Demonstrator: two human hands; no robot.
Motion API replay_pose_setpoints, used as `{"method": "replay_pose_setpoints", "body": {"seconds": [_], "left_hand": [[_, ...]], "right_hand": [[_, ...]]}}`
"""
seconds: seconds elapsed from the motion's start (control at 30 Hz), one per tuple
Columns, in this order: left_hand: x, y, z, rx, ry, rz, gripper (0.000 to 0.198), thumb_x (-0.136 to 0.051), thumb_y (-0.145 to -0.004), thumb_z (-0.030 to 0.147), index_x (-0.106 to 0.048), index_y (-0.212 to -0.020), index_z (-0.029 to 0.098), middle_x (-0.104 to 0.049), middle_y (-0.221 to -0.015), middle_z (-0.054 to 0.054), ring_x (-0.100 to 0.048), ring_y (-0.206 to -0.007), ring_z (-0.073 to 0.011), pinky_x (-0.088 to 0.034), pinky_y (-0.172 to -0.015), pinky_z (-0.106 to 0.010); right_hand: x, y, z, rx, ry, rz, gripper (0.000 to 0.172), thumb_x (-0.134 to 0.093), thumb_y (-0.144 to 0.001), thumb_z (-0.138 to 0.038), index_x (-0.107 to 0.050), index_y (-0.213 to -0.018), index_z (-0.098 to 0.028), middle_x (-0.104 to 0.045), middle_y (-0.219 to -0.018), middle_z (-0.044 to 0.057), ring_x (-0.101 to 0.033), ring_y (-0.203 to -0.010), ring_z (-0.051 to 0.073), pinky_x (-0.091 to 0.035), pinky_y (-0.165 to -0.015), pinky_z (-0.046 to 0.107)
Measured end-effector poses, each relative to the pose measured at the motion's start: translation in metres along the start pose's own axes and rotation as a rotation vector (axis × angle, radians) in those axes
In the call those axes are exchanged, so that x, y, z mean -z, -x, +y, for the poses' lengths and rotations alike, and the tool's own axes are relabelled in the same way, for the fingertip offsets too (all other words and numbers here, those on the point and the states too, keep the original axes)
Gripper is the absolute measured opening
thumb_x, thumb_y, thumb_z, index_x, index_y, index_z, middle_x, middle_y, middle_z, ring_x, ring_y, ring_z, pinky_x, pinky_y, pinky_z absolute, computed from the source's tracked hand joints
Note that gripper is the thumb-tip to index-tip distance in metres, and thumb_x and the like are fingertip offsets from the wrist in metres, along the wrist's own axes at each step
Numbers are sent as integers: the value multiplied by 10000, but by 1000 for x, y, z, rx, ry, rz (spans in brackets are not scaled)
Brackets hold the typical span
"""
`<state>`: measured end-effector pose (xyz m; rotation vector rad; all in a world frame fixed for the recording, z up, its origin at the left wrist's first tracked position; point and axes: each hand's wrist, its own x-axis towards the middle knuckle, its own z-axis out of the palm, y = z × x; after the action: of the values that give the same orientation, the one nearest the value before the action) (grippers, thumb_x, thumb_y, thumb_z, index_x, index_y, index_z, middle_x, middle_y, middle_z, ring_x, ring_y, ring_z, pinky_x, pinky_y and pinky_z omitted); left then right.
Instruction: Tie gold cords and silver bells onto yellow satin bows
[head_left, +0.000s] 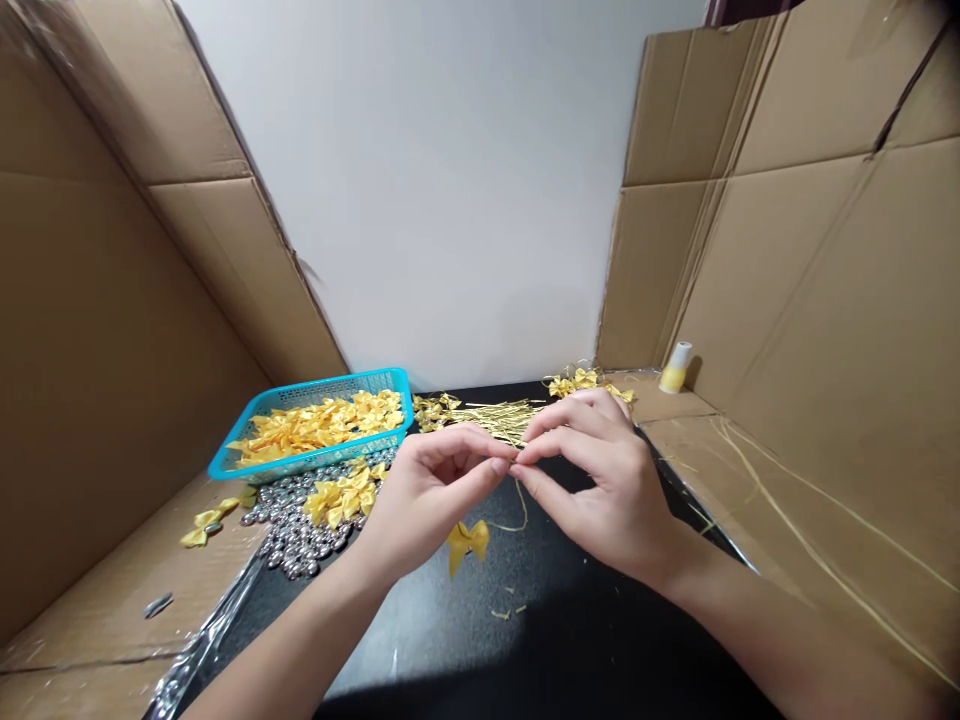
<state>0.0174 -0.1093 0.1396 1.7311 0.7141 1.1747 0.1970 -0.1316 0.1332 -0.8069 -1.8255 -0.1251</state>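
My left hand (pixel 448 480) and my right hand (pixel 592 475) meet fingertip to fingertip above a black work surface (pixel 442 640). Both are closed in a pinch on a thin yellow string (pixel 523 508), which curls down below the fingers. Just under my left hand is a yellow ribbon bow (pixel 468 543); whether it lies on the surface or hangs from the string I cannot tell. Behind the fingers lies a bundle of thin gold strips (pixel 495 415), partly hidden by the hands.
At the left, a blue basket (pixel 307 462) holds many yellow bows. Silver beads (pixel 296 525) and loose bows (pixel 349 495) lie before it. More bows (pixel 581 382) sit at the back right, near a white and yellow bottle (pixel 676 368). Cardboard walls (pixel 832 270) flank both sides.
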Motion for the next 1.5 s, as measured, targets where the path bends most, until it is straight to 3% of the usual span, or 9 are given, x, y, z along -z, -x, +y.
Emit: {"method": "replay_pose_setpoints", "body": {"seconds": [0.2, 0.33, 0.53, 0.67, 0.9, 1.1, 1.2, 1.33, 1.5], "left_hand": [[0, -1, 1, 21, -32, -13, 85, -732, -775, 234, -773, -783, 160, -676, -726, -46, -563, -657, -132, -439, -581, -229], [0, 0, 1, 97, -54, -49, 124, -730, -761, 261, -738, -775, 138, -646, -677, -39, -519, -601, -120, -388, -528, -225], [1, -1, -2, 188, -72, -95, 189, -728, -754, 275, -603, -734, 134, -500, -574, 41, -369, -501, -62, -286, -464, -190], [3, -5, -6, 212, -1, -150, 205, -725, -753, 225, -538, -736, 144, -505, -599, 55, -375, -505, -46, -296, -473, -169], [4, -12, -14, 333, 27, -255, 214, -733, -712, 186, -528, -750, 143, -553, -635, 42, -478, -552, -60, -369, -538, -183], [10, -19, -20, 349, -1, -309, 125, -684, -747, 176, -563, -761, 147, -591, -703, 20, -527, -638, -86, -413, -616, -212], [16, -24, -24, 342, 43, -275, 78, -651, -766, 170, -581, -799, 157, -585, -745, 22, -500, -618, -77, -402, -601, -211], [21, -28, -35, 404, 221, -170, 86, -637, -746, 149, -591, -819, 156, -534, -723, 33, -436, -555, -49, -347, -547, -186], [22, -34, -48, 495, 403, -100, 61, -586, -712, 138, -538, -738, 166, -319, -548, 90, -239, -431, -34, -190, -435, -170]], "right_hand": [[6, -3, -2, -210, -138, -193, 116, -641, -837, -147, -594, -750, -207, -635, -913, 38, -546, -938, 214, -386, -852, 396], [12, -9, 5, -438, -457, -403, 124, -636, -833, -208, -583, -722, -197, -588, -942, 29, -536, -960, 191, -385, -894, 361], [5, -13, 29, -689, -898, -690, 202, -673, -764, -323, -557, -680, -180, -525, -819, 7, -470, -828, 159, -363, -795, 304], [-2, -11, 38, -828, -1082, -753, 236, -714, -703, -334, -549, -651, -173, -463, -722, -17, -400, -731, 129, -333, -711, 267], [7, -12, 43, -920, -1246, -738, 237, -747, -734, -358, -645, -793, -152, -545, -865, 31, -503, -823, 143, -407, -757, 278], [24, -20, 55, -869, -1159, -508, 196, -743, -775, -317, -625, -786, -160, -615, -872, 37, -532, -733, 113, -443, -698, 246], [27, -21, 68, -857, -1080, -506, 227, -734, -784, -319, -554, -775, -181, -652, -826, 28, -573, -722, 119, -451, -681, 251], [24, -20, 90, -763, -828, -646, 224, -664, -823, -345, -503, -794, -192, -644, -725, 8, -567, -640, 115, -430, -620, 257], [8, -9, 120, -713, -402, -1034, 156, -581, -834, -289, -493, -754, -189, -661, -801, 26, -606, -654, 126, -463, -646, 265]]}}
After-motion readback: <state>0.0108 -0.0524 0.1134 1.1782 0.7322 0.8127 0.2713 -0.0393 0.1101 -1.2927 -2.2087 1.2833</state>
